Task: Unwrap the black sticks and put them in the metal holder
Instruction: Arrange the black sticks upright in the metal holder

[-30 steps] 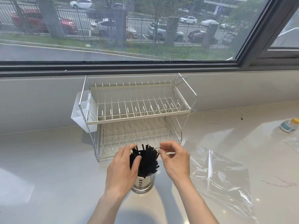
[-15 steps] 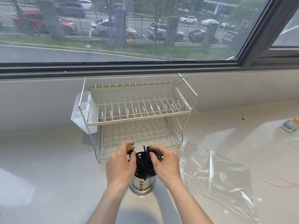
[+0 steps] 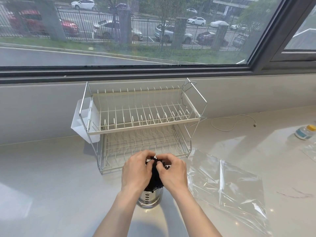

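Observation:
A bundle of black sticks (image 3: 155, 175) stands upright in a shiny metal holder (image 3: 149, 199) on the pale counter, just in front of the dish rack. My left hand (image 3: 136, 170) wraps the bundle from the left and my right hand (image 3: 172, 171) from the right. The fingers of both hands are closed over the stick tops, so most of the bundle is hidden. Only the holder's lower wall with its slots shows below my wrists.
A two-tier wire dish rack (image 3: 142, 124) with a white side caddy (image 3: 82, 124) stands behind the holder. A clear plastic wrapper (image 3: 227, 187) lies flat to the right. Farther right are a white cable (image 3: 234, 122) and a small yellow-capped bottle (image 3: 305, 132).
My right hand came in from the right and closed on the sticks. Both hands squeezed the fanned-out bundle together, so the stick tops no longer spread out.

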The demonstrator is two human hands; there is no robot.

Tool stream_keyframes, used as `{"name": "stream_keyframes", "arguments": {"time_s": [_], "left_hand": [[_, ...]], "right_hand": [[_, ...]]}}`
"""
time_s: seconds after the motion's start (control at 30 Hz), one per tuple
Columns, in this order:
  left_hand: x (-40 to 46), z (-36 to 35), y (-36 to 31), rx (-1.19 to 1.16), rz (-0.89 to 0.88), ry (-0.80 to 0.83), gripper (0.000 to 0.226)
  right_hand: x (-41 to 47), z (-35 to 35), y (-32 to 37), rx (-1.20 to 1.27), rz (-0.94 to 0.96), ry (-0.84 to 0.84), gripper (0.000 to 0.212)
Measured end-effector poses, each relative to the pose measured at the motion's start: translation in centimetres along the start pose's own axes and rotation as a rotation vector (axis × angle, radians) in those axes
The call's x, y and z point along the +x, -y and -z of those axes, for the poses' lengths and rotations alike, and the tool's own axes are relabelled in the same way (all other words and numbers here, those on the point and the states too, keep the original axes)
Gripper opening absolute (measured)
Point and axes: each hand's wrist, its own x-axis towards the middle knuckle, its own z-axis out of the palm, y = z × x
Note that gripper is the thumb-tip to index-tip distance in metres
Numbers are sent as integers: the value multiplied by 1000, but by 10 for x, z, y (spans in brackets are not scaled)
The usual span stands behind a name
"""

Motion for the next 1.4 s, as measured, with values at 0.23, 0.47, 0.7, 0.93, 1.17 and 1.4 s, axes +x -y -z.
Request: {"name": "stream_keyframes", "arguments": {"time_s": [0.23, 0.47, 0.7, 0.93, 1.17, 1.4], "left_hand": [[0, 5, 6, 6, 22, -56, 19], [-4, 29, -3, -281, -189, -182, 38], [11, 57, -55, -645, -305, -251, 48], [15, 68, -36, -1088, -3, -450, 32], [-10, 38, 5, -799, 162, -263, 23], [-29, 28, 29, -265, -19, -85, 35]], "right_hand": [[1, -2, 1, 14, 5, -12, 11], [15, 30, 35, 221, 147, -75, 15], [15, 57, 99, 710, 241, 62, 17], [-1, 64, 54, 622, -149, 66, 14], [8, 62, 55, 1016, -119, -104, 18], [8, 46, 52, 307, 356, -396, 32]]}}
